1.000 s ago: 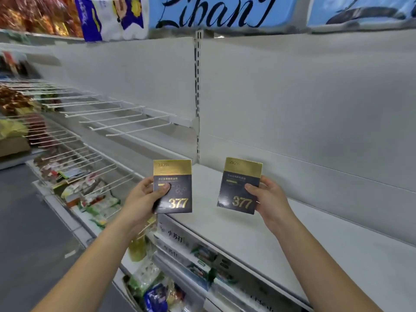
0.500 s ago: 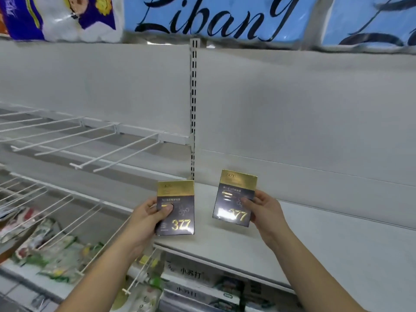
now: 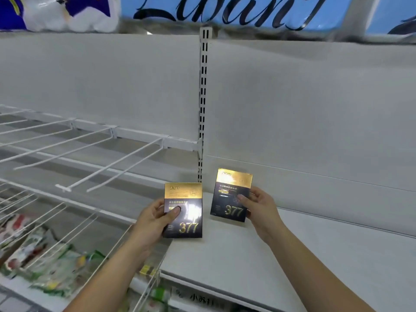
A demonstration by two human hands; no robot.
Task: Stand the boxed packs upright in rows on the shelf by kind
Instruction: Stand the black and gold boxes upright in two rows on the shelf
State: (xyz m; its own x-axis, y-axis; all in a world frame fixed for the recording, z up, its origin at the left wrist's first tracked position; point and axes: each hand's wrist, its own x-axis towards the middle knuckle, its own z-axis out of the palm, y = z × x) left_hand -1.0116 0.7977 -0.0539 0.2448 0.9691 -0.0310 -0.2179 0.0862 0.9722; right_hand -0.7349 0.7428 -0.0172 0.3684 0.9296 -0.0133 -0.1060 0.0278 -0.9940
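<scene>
Packs — two alike, black and gold, marked 377 — are held upright over the white shelf [image 3: 292, 255], left pack [image 3: 183, 210] pinched by the left hand [image 3: 153, 219], right pack [image 3: 231, 195] by the right hand [image 3: 261, 208]. Whether either base touches the shelf is unclear. Risk: thin boxes could tip flat on release — nothing behind them, back wall well apart.

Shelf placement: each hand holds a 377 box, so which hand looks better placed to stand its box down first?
Right, probably. The right hand holds its box over the shelf near the back panel; the left hand's box hangs at the shelf's left edge.
</scene>
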